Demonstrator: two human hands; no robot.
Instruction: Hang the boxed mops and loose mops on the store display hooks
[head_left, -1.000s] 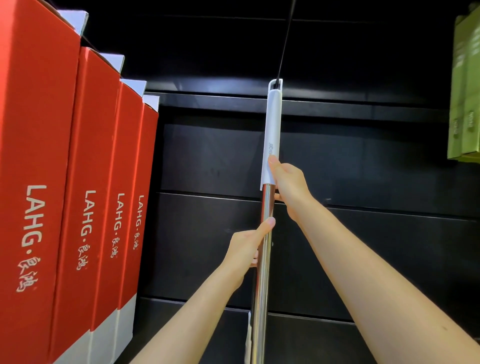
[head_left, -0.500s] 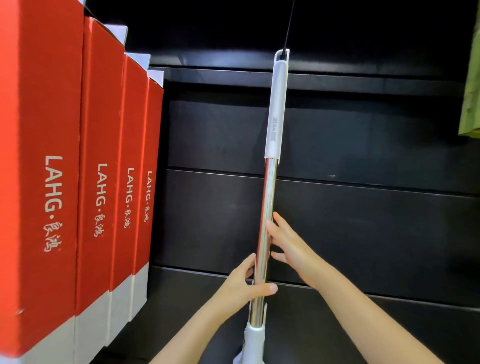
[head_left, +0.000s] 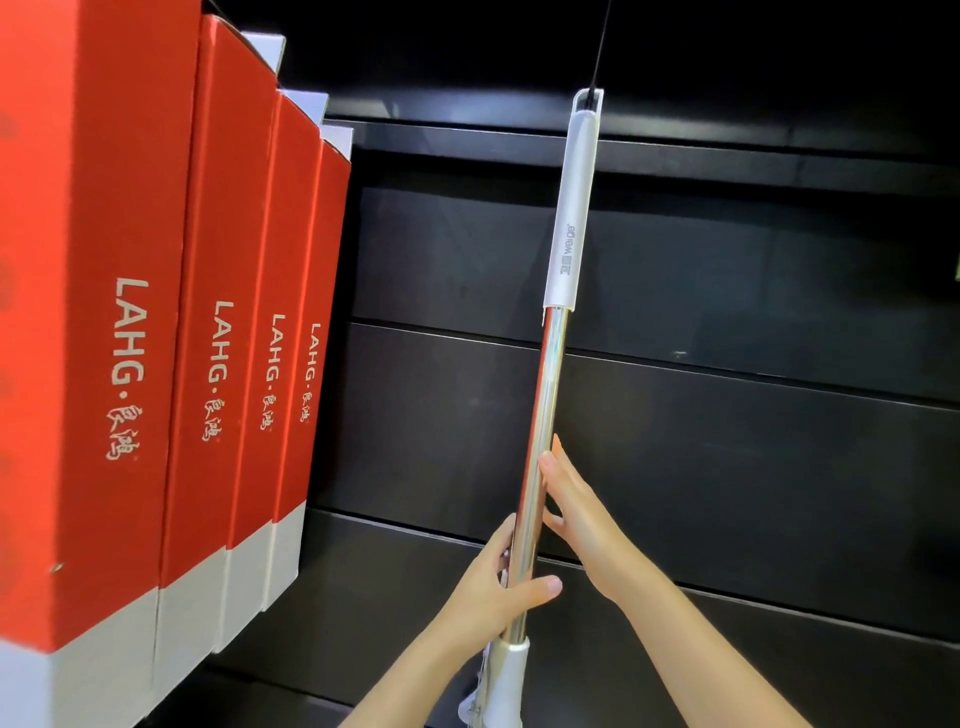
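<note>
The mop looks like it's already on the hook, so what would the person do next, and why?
Probably let go gently, left hand first. The mop's white loop sits over the hook and the pole hangs nearly straight. The left hand grips the pole low down, while the right hand only rests open fingers against it, as if steadying it. Easing off slowly should keep it from swinging.

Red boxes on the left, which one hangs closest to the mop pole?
The rightmost red box, the narrowest-looking of the four; only dark wall panel separates it from the mop pole.
</note>
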